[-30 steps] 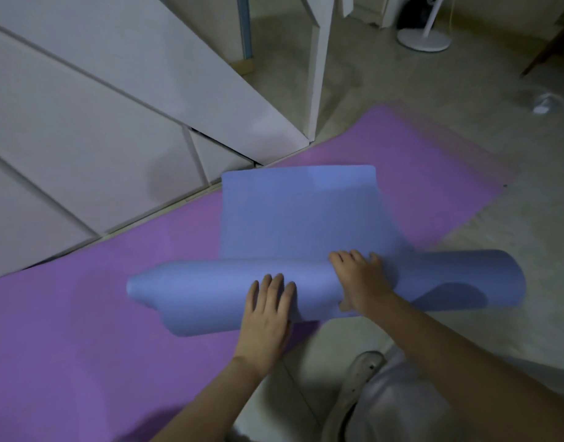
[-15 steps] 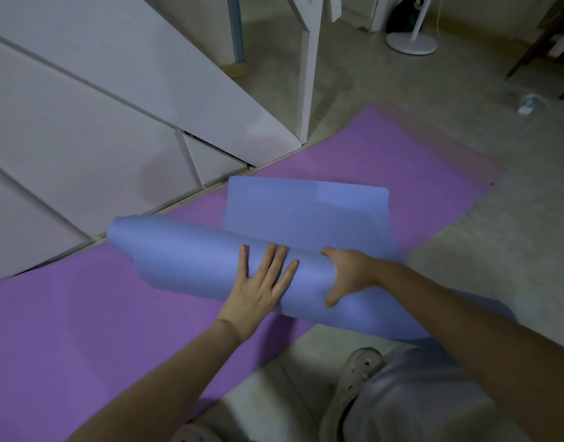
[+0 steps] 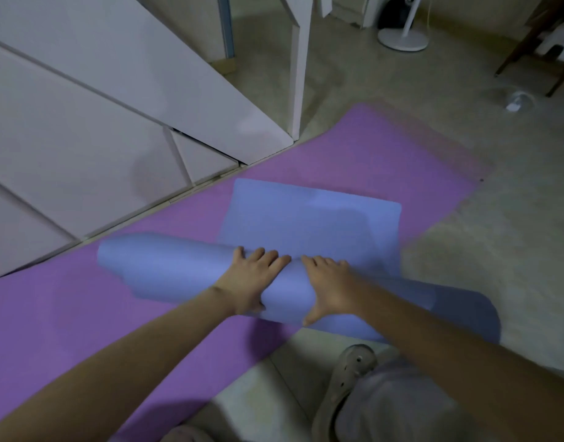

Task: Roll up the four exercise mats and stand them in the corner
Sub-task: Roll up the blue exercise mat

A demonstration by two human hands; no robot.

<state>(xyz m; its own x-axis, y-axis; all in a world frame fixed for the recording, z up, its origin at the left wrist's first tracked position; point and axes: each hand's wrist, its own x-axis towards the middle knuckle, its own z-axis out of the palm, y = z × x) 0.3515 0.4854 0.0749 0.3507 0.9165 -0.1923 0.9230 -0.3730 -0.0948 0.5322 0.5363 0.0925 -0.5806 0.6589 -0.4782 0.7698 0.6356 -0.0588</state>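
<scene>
A blue exercise mat [image 3: 178, 266] lies mostly rolled into a thick tube across a flat purple mat [image 3: 370, 148]. A short flat tail of the blue mat still stretches away beyond the roll. My left hand [image 3: 252, 282] and my right hand [image 3: 330, 285] press side by side on the middle of the roll, fingers over its top and thumbs down its near side. The roll's right end reaches off the purple mat onto the floor, partly behind my right forearm.
White panelled cabinet fronts [image 3: 83, 122] run along the left, close to the purple mat's edge. A white post [image 3: 298, 74] stands behind the mats. A fan base [image 3: 402, 38] and dark chair legs [image 3: 529, 49] are at the far right. My shoe [image 3: 347, 381] is below the roll.
The roll has moved forward over the flat tail, which is shorter now. My right hand came round from the roll's far side to lie on top beside my left hand.
</scene>
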